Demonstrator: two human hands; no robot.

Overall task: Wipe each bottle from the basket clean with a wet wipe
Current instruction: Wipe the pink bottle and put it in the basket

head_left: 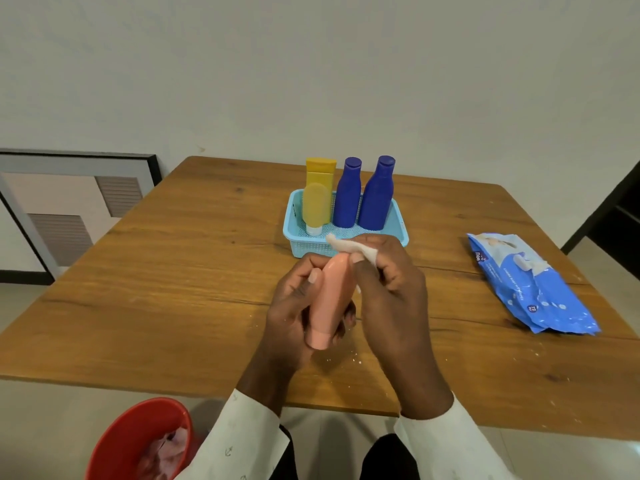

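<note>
My left hand (294,306) grips a peach-pink tube bottle (330,299) above the wooden table, cap end pointing toward me. My right hand (388,289) pinches a white wet wipe (346,247) against the bottle's far end. Behind the hands stands a light blue basket (294,233). It holds two dark blue bottles (347,194) (377,194), a tall yellow bottle (320,171) and a smaller yellow tube (316,207) standing on its white cap.
A blue pack of wet wipes (526,285) lies on the table (173,271) to the right. A red bucket (138,441) with crumpled material inside sits on the floor at lower left. A framed panel (69,209) leans against the wall at left.
</note>
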